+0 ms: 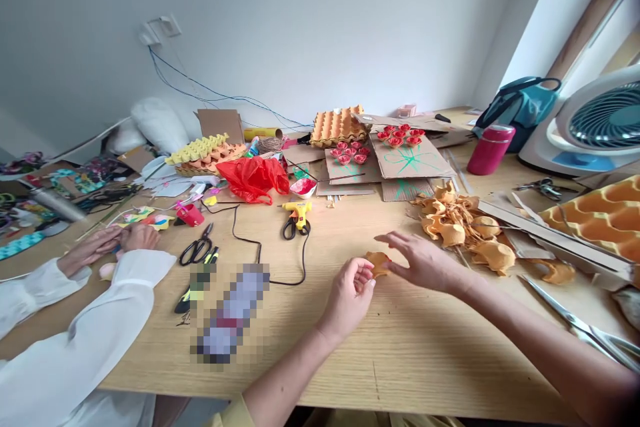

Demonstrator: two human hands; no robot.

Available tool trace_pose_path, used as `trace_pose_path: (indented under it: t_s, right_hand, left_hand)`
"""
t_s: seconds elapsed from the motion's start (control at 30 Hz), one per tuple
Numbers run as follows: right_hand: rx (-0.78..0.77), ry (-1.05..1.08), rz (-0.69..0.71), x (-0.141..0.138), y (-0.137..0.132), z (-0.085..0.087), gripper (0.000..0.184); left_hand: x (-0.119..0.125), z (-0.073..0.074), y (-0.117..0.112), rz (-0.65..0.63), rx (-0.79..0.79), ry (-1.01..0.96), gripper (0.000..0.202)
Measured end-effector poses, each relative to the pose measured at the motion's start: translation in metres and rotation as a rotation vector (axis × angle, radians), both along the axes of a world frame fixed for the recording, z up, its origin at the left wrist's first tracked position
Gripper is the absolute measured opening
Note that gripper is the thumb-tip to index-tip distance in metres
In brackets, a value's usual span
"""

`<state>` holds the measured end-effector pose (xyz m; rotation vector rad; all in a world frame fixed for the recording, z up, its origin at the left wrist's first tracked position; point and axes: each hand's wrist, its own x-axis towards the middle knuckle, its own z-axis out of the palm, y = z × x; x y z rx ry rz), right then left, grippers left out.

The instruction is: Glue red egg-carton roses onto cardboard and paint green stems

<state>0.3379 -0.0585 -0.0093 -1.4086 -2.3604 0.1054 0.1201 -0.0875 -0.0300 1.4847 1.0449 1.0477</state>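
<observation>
My left hand (pixel 351 292) is curled, its fingertips pinching a small orange egg-carton cup (pixel 379 263) just above the wooden table (pixel 400 347). From the right, my right hand (pixel 419 259) holds the same cup between thumb and fingers, with its other fingers spread. A heap of cut orange carton cups (pixel 467 227) lies just beyond my right hand. Large scissors (pixel 575 325) lie flat on the table by my right forearm.
A co-worker in white sleeves (pixel 85 333) sits at left with clasped hands (pixel 107 243). Nearby lie black scissors (pixel 197 248), a yellow glue gun (pixel 297 215) with its black cord, a red bag (pixel 254 177), egg trays (pixel 337 125), cardboard panels with red flowers (pixel 400 147), a fan (pixel 600 120).
</observation>
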Motion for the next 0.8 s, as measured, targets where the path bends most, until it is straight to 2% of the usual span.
trace_pose_path:
  t_s: [0.07,0.13,0.2,0.27,0.33,0.4,0.43,0.5,0.6,0.7,0.8]
  right_hand:
    - [0.011,-0.008,-0.161,0.024,0.021,0.015,0.037]
    - [0.04,-0.018,-0.401,0.056,0.047,0.029,0.033]
    - [0.049,-0.034,-0.638,0.087,0.071,0.039,0.04]
    - [-0.014,-0.066,-0.776,0.112,0.089,0.042,0.045]
    - [-0.109,-0.099,-0.817,0.126,0.099,0.039,0.04]
    - [-0.17,-0.127,-0.827,0.132,0.103,0.033,0.035]
    - [-0.177,-0.137,-0.828,0.132,0.103,0.03,0.034]
    - [-0.136,-0.144,-0.835,0.13,0.101,0.029,0.037]
    - [0.0,-0.134,-0.842,0.127,0.092,0.035,0.046]
    - [0.123,-0.088,-0.826,0.128,0.08,0.049,0.048]
    - [0.197,-0.016,-0.792,0.129,0.065,0.06,0.049]
  left_hand:
    - [-0.001,0.002,0.009,-0.006,0.063,0.047,0.023]
    - [-0.002,-0.001,0.018,0.016,0.148,0.087,0.024]
    - [-0.003,-0.005,0.026,0.053,0.223,0.137,0.025]
    - [-0.005,-0.008,0.037,0.08,0.286,0.223,0.026]
    - [-0.007,-0.005,0.057,0.093,0.347,0.389,0.027]
    - [-0.009,0.002,0.086,0.128,0.391,0.651,0.03]
    - [-0.009,0.006,0.103,0.154,0.378,0.704,0.032]
    - [-0.009,0.012,0.139,0.189,0.341,0.771,0.037]
    - [-0.007,0.013,0.182,0.223,0.275,0.86,0.036]
    - [-0.004,0.008,0.206,0.224,0.235,0.906,0.032]
    - [0.007,0.001,0.209,0.158,0.236,0.9,0.036]
